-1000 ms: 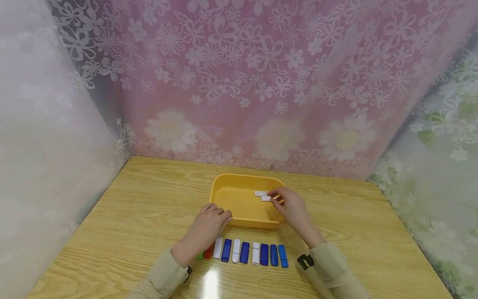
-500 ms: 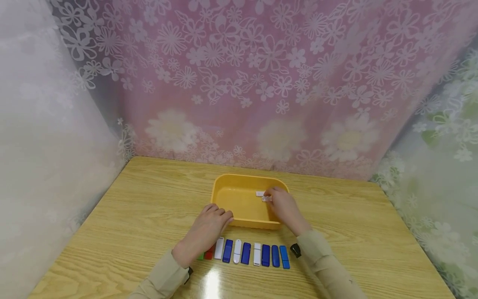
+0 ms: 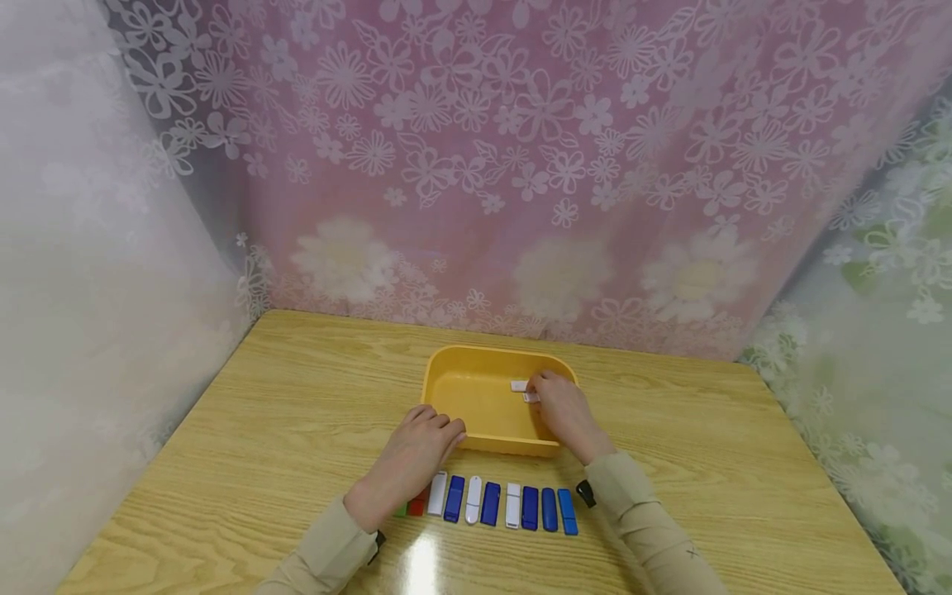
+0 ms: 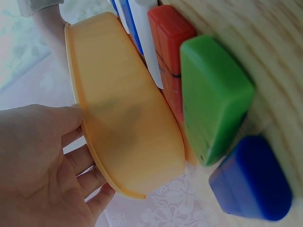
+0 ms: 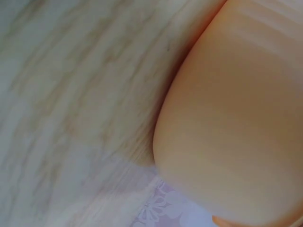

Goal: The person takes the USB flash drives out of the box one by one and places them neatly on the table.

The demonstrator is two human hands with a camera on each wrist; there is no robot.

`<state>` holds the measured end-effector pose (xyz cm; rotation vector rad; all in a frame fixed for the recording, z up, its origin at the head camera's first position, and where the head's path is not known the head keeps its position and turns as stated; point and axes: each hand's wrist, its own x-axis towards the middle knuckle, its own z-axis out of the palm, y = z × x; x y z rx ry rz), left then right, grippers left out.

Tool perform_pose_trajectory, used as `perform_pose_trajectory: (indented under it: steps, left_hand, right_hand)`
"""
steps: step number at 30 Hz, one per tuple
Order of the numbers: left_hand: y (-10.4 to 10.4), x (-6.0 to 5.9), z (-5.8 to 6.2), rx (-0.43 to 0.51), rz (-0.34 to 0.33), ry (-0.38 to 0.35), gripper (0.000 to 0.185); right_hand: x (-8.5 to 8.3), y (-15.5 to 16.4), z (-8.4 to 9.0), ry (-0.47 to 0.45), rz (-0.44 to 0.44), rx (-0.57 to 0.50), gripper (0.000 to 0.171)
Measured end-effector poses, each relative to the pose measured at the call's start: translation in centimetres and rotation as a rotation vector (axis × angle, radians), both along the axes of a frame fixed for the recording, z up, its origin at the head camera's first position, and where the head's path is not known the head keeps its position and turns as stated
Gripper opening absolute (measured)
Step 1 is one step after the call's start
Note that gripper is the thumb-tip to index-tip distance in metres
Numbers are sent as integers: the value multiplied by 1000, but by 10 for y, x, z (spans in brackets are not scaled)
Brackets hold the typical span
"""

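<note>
A yellow plastic bin (image 3: 476, 397) sits on the table. My left hand (image 3: 412, 446) grips its near left rim; in the left wrist view the thumb and fingers of that hand (image 4: 38, 156) lie on either side of the rim. Inside the bin at its right, my right hand (image 3: 567, 409) pinches a white USB stick (image 3: 530, 397), its fingertips partly hidden. Just behind lies another white USB stick (image 3: 518, 386). The right wrist view shows only the bin's outer wall (image 5: 236, 113), not the hand.
In front of the bin, several USB sticks lie in a row, among them a light blue stick (image 3: 568, 512) and a white stick (image 3: 513, 506). The left wrist view shows a red stick (image 4: 171, 42), a green stick (image 4: 213, 99) and a dark blue stick (image 4: 251, 184).
My right hand has moved slightly left and farther into the bin, its fingers closing in over the nearer white USB stick. The left hand has stayed on the rim.
</note>
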<state>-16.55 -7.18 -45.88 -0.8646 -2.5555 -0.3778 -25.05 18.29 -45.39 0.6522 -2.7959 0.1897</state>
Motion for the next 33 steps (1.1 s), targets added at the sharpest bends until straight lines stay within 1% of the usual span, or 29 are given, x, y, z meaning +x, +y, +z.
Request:
perform_pose_trajectory:
  steps: [4, 8, 11, 17, 21, 24, 26, 28, 33]
  left_hand:
    - [0, 0, 0, 6, -3, 1, 15]
    - [0, -1, 0, 2, -1, 2, 15]
    - [0, -1, 0, -2, 2, 1, 15]
    - [1, -1, 0, -3, 4, -6, 15]
    - [1, -2, 0, -3, 4, 2, 15]
    - [1, -2, 0, -5, 6, 8, 15]
    - [1, -2, -1, -6, 6, 10, 15]
    - [1, -1, 0, -6, 6, 7, 15]
    - [0, -1, 0, -10, 5, 11, 15]
  right_hand:
    - [0, 0, 0, -8, -4, 2, 18]
    - [0, 0, -1, -4, -6, 5, 12]
    - [0, 0, -2, 12, 1, 9, 9]
    - [-1, 1, -5, 58, 24, -1, 9]
    - [-1, 1, -5, 45, 27, -15, 10]
    - [-2, 1, -3, 19, 28, -33, 9]
    - [-2, 0, -1, -6, 25, -68, 12]
    - [-3, 1, 1, -54, 13, -133, 16]
    - [0, 4, 7, -151, -12, -354, 24]
